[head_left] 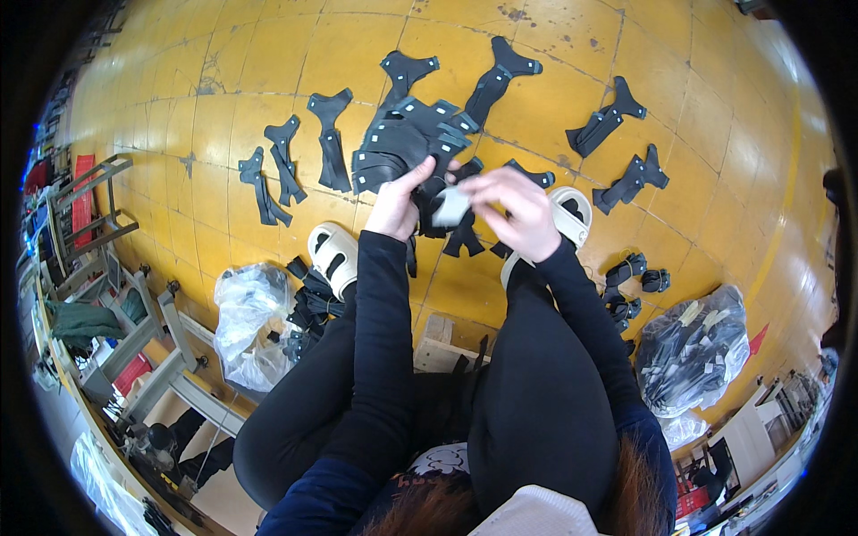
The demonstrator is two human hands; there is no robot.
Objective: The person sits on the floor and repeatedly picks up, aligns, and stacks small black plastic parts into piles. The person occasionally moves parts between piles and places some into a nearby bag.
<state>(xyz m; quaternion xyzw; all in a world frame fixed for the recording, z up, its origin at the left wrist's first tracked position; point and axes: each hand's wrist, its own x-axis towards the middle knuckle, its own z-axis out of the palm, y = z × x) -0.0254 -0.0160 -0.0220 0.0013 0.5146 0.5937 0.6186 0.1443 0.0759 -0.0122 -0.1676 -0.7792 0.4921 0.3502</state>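
My left hand (391, 207) is closed on a dark fabric strap (429, 189), thumb pointing up along it. Just to its right, a small whitish piece (452, 207), blurred by motion, sits between my hands. The bent fingers of my right hand (517, 211) come together at its edge and seem to pinch it; its kind cannot be made out. Beyond my hands a heap of black fabric pieces (393, 134) with small pale tags lies on the floor. More dark straps partly show beneath my hands.
Forked black straps (331, 138) lie in an arc on the yellow tiled floor (259, 54). Pale slip-on shoes (332, 255) are on my feet. Clear plastic bags stand at left (250, 313) and right (702, 339). Rolled black bundles (626, 272) lie nearby; metal frames (165, 330) stand left.
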